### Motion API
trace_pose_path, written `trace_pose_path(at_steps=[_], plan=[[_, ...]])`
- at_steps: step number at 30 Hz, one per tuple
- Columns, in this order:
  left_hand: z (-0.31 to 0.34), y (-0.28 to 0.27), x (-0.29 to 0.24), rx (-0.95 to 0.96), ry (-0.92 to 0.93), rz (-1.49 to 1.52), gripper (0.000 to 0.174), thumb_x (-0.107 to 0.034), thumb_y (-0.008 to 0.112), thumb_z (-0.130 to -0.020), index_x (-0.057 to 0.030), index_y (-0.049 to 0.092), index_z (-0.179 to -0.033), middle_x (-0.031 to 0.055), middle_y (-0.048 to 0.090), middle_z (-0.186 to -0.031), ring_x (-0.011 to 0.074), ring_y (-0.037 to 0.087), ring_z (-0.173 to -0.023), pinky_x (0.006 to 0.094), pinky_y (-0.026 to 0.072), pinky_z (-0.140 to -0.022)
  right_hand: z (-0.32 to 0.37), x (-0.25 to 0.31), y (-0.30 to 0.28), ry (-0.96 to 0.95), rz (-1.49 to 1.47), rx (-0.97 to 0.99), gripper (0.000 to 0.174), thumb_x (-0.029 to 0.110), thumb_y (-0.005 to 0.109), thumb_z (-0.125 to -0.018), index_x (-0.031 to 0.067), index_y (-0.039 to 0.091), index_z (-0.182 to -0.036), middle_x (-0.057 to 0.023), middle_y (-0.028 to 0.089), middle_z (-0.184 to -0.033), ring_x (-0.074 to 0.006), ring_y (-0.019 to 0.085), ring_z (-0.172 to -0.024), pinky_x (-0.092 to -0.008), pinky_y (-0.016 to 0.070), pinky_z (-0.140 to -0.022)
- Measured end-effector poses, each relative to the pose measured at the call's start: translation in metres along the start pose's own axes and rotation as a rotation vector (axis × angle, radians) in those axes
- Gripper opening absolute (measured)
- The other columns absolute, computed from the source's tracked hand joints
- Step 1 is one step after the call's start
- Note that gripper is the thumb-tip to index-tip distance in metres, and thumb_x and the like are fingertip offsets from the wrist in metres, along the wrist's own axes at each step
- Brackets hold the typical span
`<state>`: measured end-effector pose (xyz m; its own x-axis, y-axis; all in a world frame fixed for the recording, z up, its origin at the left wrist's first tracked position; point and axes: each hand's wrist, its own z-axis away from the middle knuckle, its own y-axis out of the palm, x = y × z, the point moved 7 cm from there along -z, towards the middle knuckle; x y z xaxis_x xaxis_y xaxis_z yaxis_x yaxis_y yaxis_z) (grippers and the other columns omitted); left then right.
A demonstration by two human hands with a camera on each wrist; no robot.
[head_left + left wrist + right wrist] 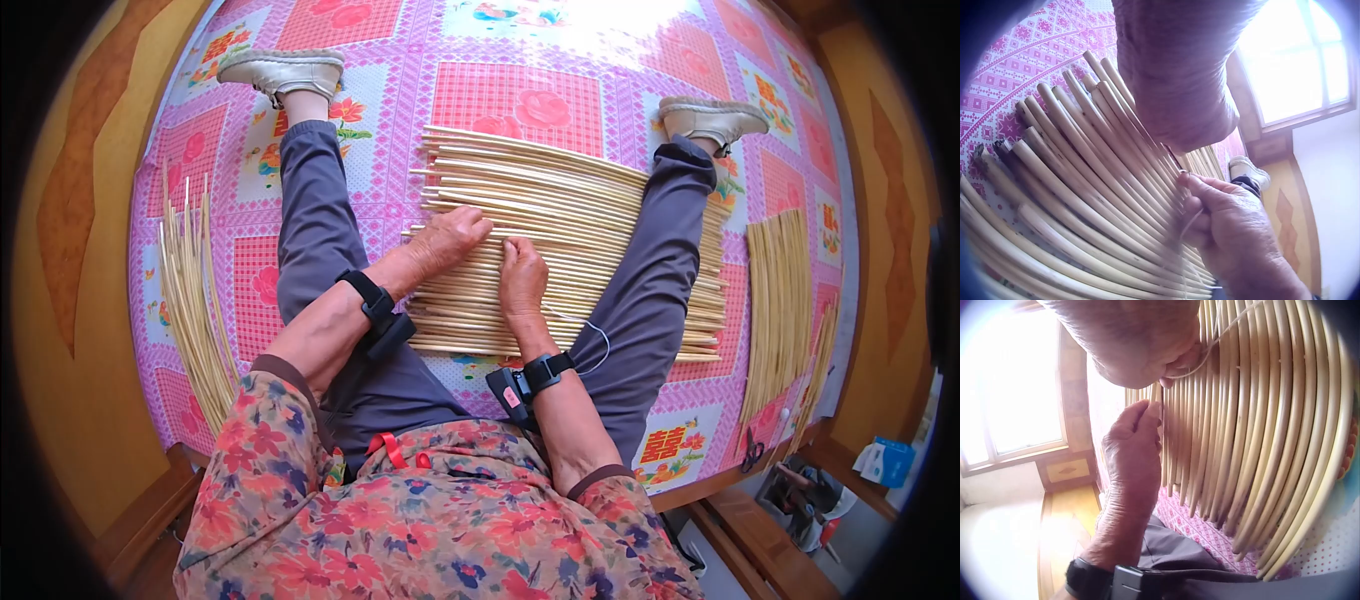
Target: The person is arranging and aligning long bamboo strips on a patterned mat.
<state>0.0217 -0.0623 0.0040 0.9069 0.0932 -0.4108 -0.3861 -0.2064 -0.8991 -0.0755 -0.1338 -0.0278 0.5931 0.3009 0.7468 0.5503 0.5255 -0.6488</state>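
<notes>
A row of pale, peeled stalks lies side by side across the bed between the person's legs. My left hand is over the row's left half; in the right wrist view its thumb and fingers pinch a stalk at the row's edge. Just to the right, my right hand has its fingers curled and pinches a thin white string. In the right wrist view the string loops out from the fingers over the stalks. The fingertips of both hands are close together.
More loose stalks lie at the left edge, and another bundle lies at the right. Scissors rest by the bed's front right edge. The legs are spread around the row on the patterned pink cover.
</notes>
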Motion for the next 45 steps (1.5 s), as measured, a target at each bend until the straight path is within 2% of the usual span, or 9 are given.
trace_pose_path(at_steps=[5,7,8,12,18,33,36,41,45], plan=[[-0.003,-0.002,-0.002,-0.078,0.054,0.013,0.011,-0.008,0.048,-0.073,-0.0033,0.049,-0.083,0.0108,0.049,-0.078,0.0259,0.053,-0.075,0.0344,0.0466,-0.063,-0.003,-0.008,0.006,0.048,0.01,0.039,0.016,0.019,0.053,-0.082,0.0052,0.061,-0.08,-0.0177,0.059,-0.067,-0.0351,0.058,-0.063,-0.0423,0.0445,-0.06],[-0.008,0.001,-0.002,-0.059,0.021,-0.074,0.011,-0.009,0.049,-0.072,-0.0042,0.049,-0.081,0.0101,0.049,-0.074,0.0248,0.053,-0.073,0.0338,0.046,-0.062,-0.006,-0.009,0.008,0.147,-0.099,0.141,0.017,0.017,0.052,-0.082,0.0034,0.06,-0.078,-0.015,0.059,-0.061,-0.0306,0.059,-0.059,-0.0395,0.0451,-0.059],[-0.008,-0.001,-0.003,-0.103,0.037,-0.102,0.01,-0.01,0.05,-0.071,-0.005,0.049,-0.08,0.0093,0.048,-0.072,0.024,0.053,-0.072,0.0332,0.0456,-0.061,-0.008,-0.005,0.007,0.083,-0.148,0.124,0.017,0.014,0.051,-0.082,-0.0002,0.06,-0.08,-0.0065,0.056,-0.052,-0.0133,0.054,-0.047,-0.0291,0.0431,-0.048],[-0.008,0.004,-0.002,-0.123,0.048,-0.079,0.012,-0.011,0.05,-0.07,-0.0047,0.05,-0.08,0.009,0.048,-0.072,0.0235,0.053,-0.071,0.0327,0.0454,-0.06,-0.01,-0.018,0.016,0.146,-0.24,0.211,0.017,0.014,0.051,-0.083,-0.0004,0.06,-0.083,-0.0055,0.056,-0.054,-0.0101,0.049,-0.04,-0.0242,0.0384,-0.037],[-0.008,0.008,-0.002,-0.103,0.046,-0.087,0.009,-0.008,0.051,-0.068,-0.0041,0.05,-0.076,0.0096,0.051,-0.073,0.0236,0.054,-0.073,0.0323,0.0463,-0.064,-0.004,-0.017,0.017,0.31,-0.465,0.256,0.016,0.014,0.05,-0.084,0.0003,0.057,-0.09,-0.0051,0.055,-0.055,-0.0078,0.044,-0.038,-0.0213,0.0332,-0.033],[-0.007,-0.003,-0.006,-0.125,0.044,0.02,0.012,-0.009,0.05,-0.069,-0.0028,0.05,-0.08,0.0097,0.051,-0.074,0.0241,0.055,-0.075,0.0326,0.0467,-0.065,-0.009,-0.023,0.019,0.222,-0.468,0.122,0.015,0.011,0.052,-0.081,-0.001,0.06,-0.078,-0.0041,0.053,-0.053,-0.0071,0.042,-0.039,-0.0217,0.0326,-0.034],[-0.006,-0.003,-0.006,-0.148,0.066,0.005,0.016,-0.009,0.049,-0.071,-0.0019,0.05,-0.086,0.0095,0.052,-0.077,0.0242,0.055,-0.074,0.0325,0.0467,-0.064,-0.004,-0.022,0.027,0.527,-0.723,0.235,0.013,0.011,0.05,-0.081,0.0005,0.056,-0.077,-0.0032,0.05,-0.058,-0.0065,0.038,-0.039,-0.0204,0.0288,-0.033],[-0.007,-0.003,-0.004,-0.118,0.055,0.004,0.015,-0.008,0.049,-0.071,-0.0021,0.05,-0.085,0.0098,0.052,-0.076,0.0241,0.055,-0.074,0.0324,0.0462,-0.065,-0.003,-0.012,0.026,0.615,-0.827,0.283,0.015,0.013,0.047,-0.082,-0.0012,0.053,-0.08,-0.0031,0.047,-0.061,-0.0062,0.035,-0.04,-0.0194,0.0274,-0.033],[-0.008,0.0,-0.004,-0.122,0.09,-0.021,0.014,-0.008,0.048,-0.07,-0.0019,0.05,-0.083,0.01,0.051,-0.075,0.0241,0.054,-0.073,0.0324,0.0458,-0.065,-0.008,-0.012,0.026,0.722,-0.738,0.362,0.032,0.031,0.047,-0.083,-0.0009,0.052,-0.079,-0.0027,0.045,-0.059,-0.0065,0.031,-0.038,-0.0206,0.0227,-0.032]])
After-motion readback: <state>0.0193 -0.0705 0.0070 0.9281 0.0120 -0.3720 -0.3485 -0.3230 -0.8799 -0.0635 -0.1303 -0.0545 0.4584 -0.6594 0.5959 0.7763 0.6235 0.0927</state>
